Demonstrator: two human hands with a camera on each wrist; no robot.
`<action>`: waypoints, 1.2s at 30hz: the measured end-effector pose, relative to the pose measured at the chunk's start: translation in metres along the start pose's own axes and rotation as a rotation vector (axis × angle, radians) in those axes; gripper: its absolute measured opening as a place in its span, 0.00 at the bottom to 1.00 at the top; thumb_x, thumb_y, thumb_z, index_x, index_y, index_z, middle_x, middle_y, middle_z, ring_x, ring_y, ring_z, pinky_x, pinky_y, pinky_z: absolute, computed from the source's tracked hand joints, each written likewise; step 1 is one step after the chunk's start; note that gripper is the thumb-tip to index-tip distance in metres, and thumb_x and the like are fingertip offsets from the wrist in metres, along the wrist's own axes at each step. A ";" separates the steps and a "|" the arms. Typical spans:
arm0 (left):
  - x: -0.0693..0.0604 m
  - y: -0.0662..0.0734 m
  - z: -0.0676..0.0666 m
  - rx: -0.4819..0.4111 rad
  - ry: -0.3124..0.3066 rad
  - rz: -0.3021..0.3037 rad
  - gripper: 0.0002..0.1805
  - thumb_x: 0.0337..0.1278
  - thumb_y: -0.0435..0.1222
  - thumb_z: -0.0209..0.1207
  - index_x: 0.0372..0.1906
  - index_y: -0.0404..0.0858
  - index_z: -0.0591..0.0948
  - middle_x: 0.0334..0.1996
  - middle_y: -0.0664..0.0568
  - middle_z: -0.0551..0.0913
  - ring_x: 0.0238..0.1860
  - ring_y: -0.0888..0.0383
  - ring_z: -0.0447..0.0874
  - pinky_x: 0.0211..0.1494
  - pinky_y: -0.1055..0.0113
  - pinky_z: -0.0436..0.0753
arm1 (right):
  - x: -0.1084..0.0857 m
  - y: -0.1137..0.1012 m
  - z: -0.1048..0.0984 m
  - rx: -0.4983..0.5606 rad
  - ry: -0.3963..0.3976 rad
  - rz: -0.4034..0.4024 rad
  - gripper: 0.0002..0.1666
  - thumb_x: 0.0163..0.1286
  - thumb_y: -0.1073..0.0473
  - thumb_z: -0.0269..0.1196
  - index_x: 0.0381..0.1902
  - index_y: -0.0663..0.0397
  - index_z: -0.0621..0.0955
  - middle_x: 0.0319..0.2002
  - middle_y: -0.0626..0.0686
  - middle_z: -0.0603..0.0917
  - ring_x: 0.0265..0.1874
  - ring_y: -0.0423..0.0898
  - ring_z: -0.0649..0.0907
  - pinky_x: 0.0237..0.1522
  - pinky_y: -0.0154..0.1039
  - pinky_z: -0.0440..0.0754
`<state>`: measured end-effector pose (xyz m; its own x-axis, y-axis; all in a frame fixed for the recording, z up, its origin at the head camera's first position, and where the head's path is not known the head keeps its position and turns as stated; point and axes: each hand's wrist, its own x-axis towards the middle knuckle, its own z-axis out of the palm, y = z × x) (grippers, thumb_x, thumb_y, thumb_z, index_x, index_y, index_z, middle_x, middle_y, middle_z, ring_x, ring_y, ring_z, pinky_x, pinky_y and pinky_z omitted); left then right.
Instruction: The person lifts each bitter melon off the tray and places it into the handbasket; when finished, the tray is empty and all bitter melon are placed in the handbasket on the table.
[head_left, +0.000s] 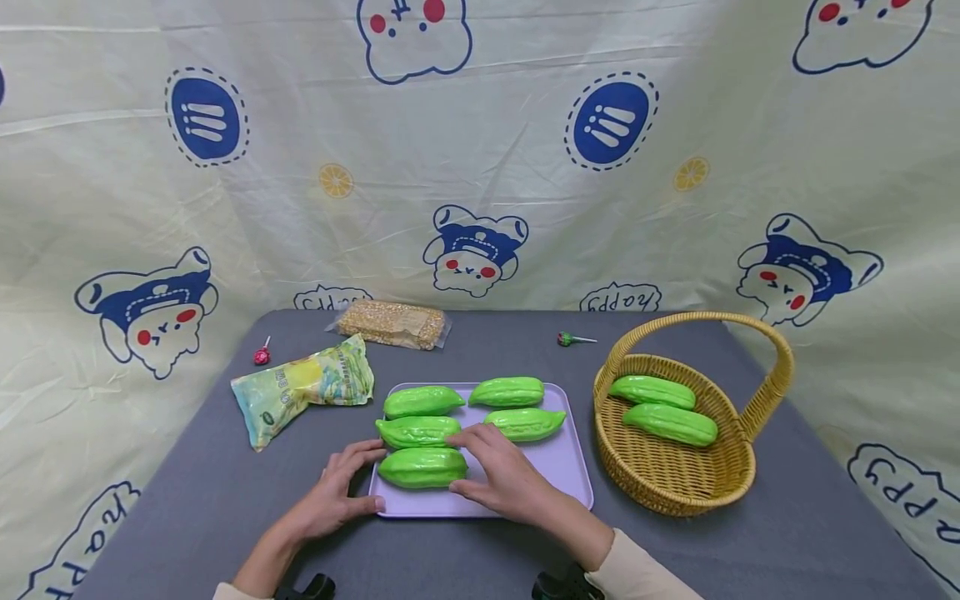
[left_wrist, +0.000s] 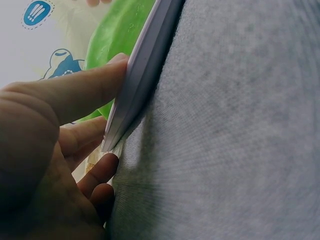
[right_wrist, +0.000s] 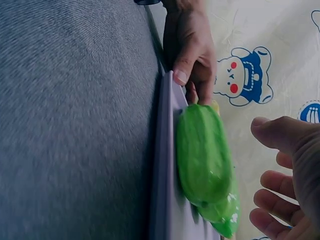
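Several green, ridged bitter gourds point(head_left: 422, 468) lie on a lilac tray point(head_left: 525, 500), three of them in a column on its left. At the tray's left edge, my left hand point(head_left: 333, 492) touches the rim with thumb and fingertips, the thumb near the front corner; in the left wrist view the thumb rests against the rim. My right hand point(head_left: 504, 475) hovers over the tray's middle, beside the right ends of the nearest gourds. Its fingers are relaxed and spread from the thumb, and the right wrist view shows them apart from the nearest gourd point(right_wrist: 205, 155).
A wicker basket point(head_left: 675, 496) with a tall handle stands right of the tray, holding two more gourds point(head_left: 670, 424). Behind and left lie a patterned packet point(head_left: 303, 383), a bag of grains point(head_left: 390, 323) and a red lollipop point(head_left: 262, 356). A green lollipop point(head_left: 573, 339) lies behind the tray.
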<state>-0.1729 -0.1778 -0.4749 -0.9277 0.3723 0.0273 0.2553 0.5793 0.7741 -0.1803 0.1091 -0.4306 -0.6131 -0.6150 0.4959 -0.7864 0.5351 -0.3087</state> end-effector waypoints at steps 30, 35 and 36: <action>0.000 -0.001 -0.002 -0.020 -0.034 -0.027 0.33 0.49 0.47 0.66 0.63 0.45 0.71 0.69 0.50 0.62 0.64 0.47 0.56 0.62 0.42 0.56 | 0.025 -0.013 0.049 -0.107 -0.028 0.053 0.30 0.50 0.47 0.72 0.51 0.46 0.80 0.46 0.46 0.79 0.46 0.43 0.72 0.46 0.38 0.67; 0.001 -0.001 -0.002 -0.019 -0.033 -0.028 0.33 0.49 0.47 0.66 0.63 0.46 0.71 0.69 0.49 0.62 0.64 0.46 0.55 0.63 0.40 0.55 | 0.023 -0.013 0.051 -0.119 -0.019 0.047 0.29 0.50 0.48 0.72 0.51 0.45 0.79 0.46 0.46 0.79 0.45 0.43 0.71 0.45 0.39 0.66; 0.001 -0.001 -0.002 -0.017 -0.032 -0.027 0.33 0.49 0.47 0.66 0.63 0.46 0.71 0.69 0.49 0.62 0.64 0.46 0.55 0.63 0.40 0.55 | 0.022 -0.012 0.051 -0.123 -0.018 0.046 0.29 0.50 0.48 0.72 0.51 0.45 0.79 0.46 0.46 0.79 0.45 0.43 0.71 0.45 0.39 0.66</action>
<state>-0.1743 -0.1793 -0.4747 -0.9249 0.3800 -0.0134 0.2258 0.5773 0.7847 -0.1879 0.0596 -0.4573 -0.6508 -0.5977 0.4682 -0.7425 0.6297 -0.2283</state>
